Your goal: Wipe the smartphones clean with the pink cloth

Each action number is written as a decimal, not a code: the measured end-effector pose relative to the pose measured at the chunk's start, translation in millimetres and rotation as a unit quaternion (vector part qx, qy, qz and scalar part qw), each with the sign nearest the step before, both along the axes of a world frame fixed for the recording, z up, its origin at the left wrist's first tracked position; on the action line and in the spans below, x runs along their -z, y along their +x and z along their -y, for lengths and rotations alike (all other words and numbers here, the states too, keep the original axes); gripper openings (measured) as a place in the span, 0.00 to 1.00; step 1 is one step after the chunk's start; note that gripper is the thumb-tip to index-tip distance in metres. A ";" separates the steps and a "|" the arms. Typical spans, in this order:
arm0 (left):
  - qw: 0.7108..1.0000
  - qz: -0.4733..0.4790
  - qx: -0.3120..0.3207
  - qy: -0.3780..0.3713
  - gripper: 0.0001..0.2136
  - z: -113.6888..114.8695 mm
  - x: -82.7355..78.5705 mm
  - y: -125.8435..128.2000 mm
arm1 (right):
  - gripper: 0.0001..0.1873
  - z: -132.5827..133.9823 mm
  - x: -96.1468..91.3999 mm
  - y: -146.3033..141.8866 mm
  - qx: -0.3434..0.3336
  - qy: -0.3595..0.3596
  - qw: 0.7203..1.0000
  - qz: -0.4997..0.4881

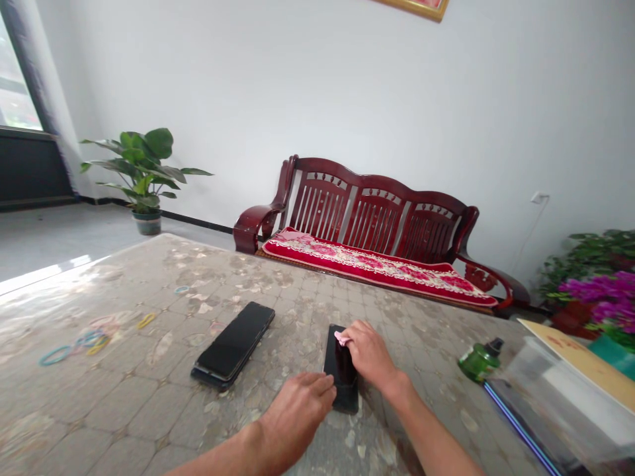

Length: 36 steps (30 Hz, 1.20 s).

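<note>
A black phone (pixel 340 360) lies flat on the patterned table (pixel 149 396), just in front of me. My right hand (pixel 370 354) rests on its right side and pinches a small pink scrap (pixel 342 339) against the screen. My left hand (pixel 297 413) lies at the phone's near left edge, fingers together and touching it. A second, larger black phone (pixel 234 344) lies to the left, apart from both hands.
Several coloured rubber bands (pixel 92 340) are scattered at the table's left. A green bottle (pixel 479 360) lies on its side at the right, beside a clear plastic box (pixel 555 410). Beyond the table stand a red wooden bench (pixel 372 244) and potted plants (pixel 143 172).
</note>
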State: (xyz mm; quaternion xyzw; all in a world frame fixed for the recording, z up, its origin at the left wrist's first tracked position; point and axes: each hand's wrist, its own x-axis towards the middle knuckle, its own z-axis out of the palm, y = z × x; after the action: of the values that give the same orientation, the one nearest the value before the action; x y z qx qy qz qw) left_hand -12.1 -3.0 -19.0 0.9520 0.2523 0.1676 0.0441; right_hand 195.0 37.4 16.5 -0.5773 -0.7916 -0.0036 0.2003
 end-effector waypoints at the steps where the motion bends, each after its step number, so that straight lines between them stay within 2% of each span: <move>1: 1.000 0.000 -0.001 -0.002 0.07 0.1 -0.7 0.1 | 0.14 3.9 -1.6 -0.2 -0.016 -0.007 1.000 -0.003; 4: 1.000 0.005 -0.001 -0.001 0.07 0.5 -2.3 0.8 | 0.13 15.2 -5.7 1.5 -0.069 -0.029 0.997 -0.019; 6: 1.000 0.011 -0.002 0.002 0.08 0.7 -2.6 1.0 | 0.13 17.0 -6.3 4.5 -0.076 -0.036 0.996 -0.025; 11: 1.000 0.026 0.001 0.003 0.08 0.9 -1.2 -0.3 | 0.14 -0.1 -1.4 11.7 -0.007 -0.024 1.000 -0.006; 14: 1.000 0.026 -0.001 0.001 0.07 0.8 -1.2 -0.7 | 0.15 -5.0 -1.2 11.8 0.003 -0.025 1.000 -0.019; 20: 1.000 0.018 0.002 0.000 0.07 0.0 -1.2 0.4 | 0.13 23.9 -9.1 11.2 -0.081 -0.046 0.994 -0.051; 23: 1.000 0.013 0.006 -0.002 0.07 0.2 -0.1 0.1 | 0.14 35.7 -10.4 13.7 -0.101 -0.065 0.990 -0.071; 31: 0.999 0.030 -0.006 0.012 0.07 -2.5 -1.1 0.9 | 0.13 20.6 -9.0 7.4 -0.010 -0.044 0.997 -0.057; 36: 0.999 0.039 -0.009 0.016 0.07 -3.4 -0.8 1.7 | 0.13 33.4 -10.6 6.9 -0.075 -0.068 0.993 -0.063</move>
State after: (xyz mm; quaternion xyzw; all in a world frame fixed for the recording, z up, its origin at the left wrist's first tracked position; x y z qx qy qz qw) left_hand -10.4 0.4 -18.2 0.9432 0.2558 0.2086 0.0369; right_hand 202.0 4.0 27.1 -0.5280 -0.8167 0.1019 0.2095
